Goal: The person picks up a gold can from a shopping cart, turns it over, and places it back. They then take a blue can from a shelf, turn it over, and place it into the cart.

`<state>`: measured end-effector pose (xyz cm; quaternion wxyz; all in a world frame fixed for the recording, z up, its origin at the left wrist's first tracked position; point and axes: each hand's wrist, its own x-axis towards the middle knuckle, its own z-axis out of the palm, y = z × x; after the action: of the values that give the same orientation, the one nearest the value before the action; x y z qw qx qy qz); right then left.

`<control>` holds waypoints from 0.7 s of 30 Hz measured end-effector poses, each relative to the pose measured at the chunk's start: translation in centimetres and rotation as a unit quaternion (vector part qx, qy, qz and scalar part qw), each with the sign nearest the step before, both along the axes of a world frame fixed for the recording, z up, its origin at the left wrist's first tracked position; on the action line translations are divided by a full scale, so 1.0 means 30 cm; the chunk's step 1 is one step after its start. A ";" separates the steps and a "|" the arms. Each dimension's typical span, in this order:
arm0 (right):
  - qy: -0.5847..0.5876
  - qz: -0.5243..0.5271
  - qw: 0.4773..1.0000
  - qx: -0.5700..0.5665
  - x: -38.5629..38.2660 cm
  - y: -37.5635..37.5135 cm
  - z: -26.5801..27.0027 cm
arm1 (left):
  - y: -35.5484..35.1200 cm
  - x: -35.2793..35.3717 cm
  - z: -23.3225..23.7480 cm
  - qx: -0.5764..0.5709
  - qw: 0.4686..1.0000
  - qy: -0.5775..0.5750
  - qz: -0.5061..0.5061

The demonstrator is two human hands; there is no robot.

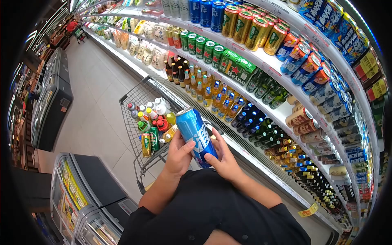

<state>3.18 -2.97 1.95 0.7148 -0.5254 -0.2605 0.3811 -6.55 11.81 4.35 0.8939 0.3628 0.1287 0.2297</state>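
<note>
A tall blue drink can (192, 128) with large white characters is held up in front of my chest, tilted with its top to the upper left. My left hand (179, 153) wraps its lower left side, thumb across the front. My right hand (221, 157) grips the lower right side, thumb near the base. Just beyond the can is a wire shopping cart (128, 118). In it lie several bottles with coloured caps, a gold can (146, 143) and a green can (154, 139).
Refrigerated shelves curve along the right, with gold cans (245, 26), a green Heineken pack (236, 67) and rows of beer bottles (220, 98). Chest freezers (100, 175) stand at the left. A person in red (72, 27) is far down the tiled aisle (87, 94).
</note>
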 end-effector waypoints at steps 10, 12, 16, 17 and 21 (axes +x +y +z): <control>0.058 0.080 0.995 -0.013 -0.015 0.001 0.028 | 0.005 0.011 -0.019 0.055 0.998 -0.002 -0.002; 0.001 0.028 0.999 -0.021 -0.027 0.007 0.038 | -0.003 0.027 0.007 0.101 0.995 0.006 0.022; -0.206 -0.063 0.974 -0.070 -0.018 0.006 0.012 | -0.023 0.041 0.034 0.157 0.986 0.027 0.044; -0.206 -0.064 0.974 -0.070 -0.014 0.002 0.018 | -0.024 0.043 0.031 0.157 0.986 0.027 0.042; -0.333 -0.064 0.937 -0.082 -0.005 -0.009 0.026 | 0.007 0.040 0.010 0.131 0.989 0.047 0.047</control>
<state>3.04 -3.25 2.73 0.5646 -0.6945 -0.4173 0.1574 -5.35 12.02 4.65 0.8198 0.4806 0.1566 0.2692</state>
